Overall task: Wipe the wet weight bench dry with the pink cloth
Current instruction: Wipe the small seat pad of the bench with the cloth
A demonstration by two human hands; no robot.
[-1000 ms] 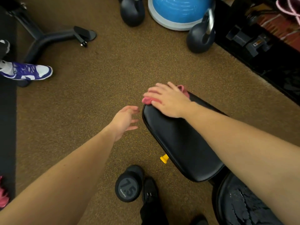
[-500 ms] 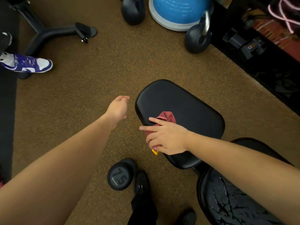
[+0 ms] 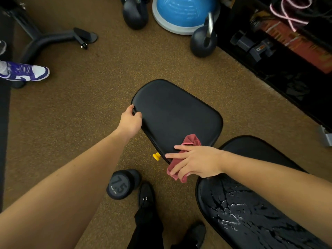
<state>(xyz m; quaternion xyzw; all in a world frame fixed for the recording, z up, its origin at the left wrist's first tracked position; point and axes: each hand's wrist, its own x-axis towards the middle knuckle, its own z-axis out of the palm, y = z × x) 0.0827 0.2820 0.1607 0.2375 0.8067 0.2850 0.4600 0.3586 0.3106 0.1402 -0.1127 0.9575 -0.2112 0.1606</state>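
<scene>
Brown speckled gym floor (image 3: 93,112), seen from above. A black padded weight bench is shown in 2 parts: the seat pad (image 3: 177,115), dull and without visible droplets, and nearer the camera the back pad (image 3: 248,218), on which streaks and beads of water are seen. A blue balance trainer dome (image 3: 183,13) is placed at the top edge, flanked by 2 black kettlebells (image 3: 203,41), and a black machine base (image 3: 46,39) is seen at upper left. A purple-and-white sneaker (image 3: 27,72) is visible at the left edge. A black dumbbell (image 3: 122,185) marked 7.5 lies on the floor just beside the wearer's black shoe (image 3: 146,194). The left hand (image 3: 130,121) is set against the left rim of the seat pad, its fingers curled over the edge in a grasp. The right hand (image 3: 195,161) is laid on the pink cloth (image 3: 190,141) at the near edge of the seat pad; its fingers are straight and spread, pressing the cloth flat rather than clenching it. The cloth is bunched on the pad above the hand and hangs over the near edge below it. A small yellow knob (image 3: 156,156) protrudes beneath that edge.
</scene>
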